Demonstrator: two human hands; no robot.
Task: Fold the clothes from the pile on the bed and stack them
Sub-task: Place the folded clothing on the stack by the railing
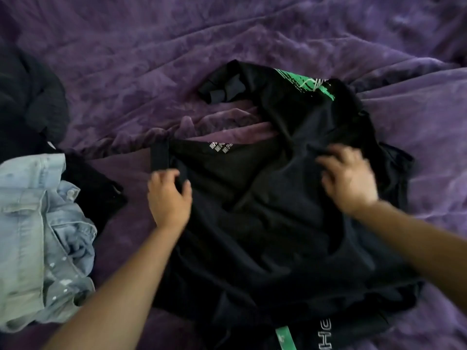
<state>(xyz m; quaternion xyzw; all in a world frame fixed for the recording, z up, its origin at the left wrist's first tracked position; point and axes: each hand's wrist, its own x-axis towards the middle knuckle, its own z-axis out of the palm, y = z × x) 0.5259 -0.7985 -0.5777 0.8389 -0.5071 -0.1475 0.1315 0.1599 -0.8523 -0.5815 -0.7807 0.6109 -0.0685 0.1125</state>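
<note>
On the bed (126, 59), the black shirt (265, 210) at centre runs off frame at 6 o'clock; my left hand (168, 198) pinches its 9 o'clock edge; my right hand (350, 180) is blurred, I cannot tell its grip

dim, soft light | right hand (350, 183) motion-blurred | black folds lack detail | edges soft

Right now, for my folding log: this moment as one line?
black shirt: crumpled on bed | left hand: grips shirt edge | right hand: on shirt, grip blurred | denim clothes: heaped at left
</note>
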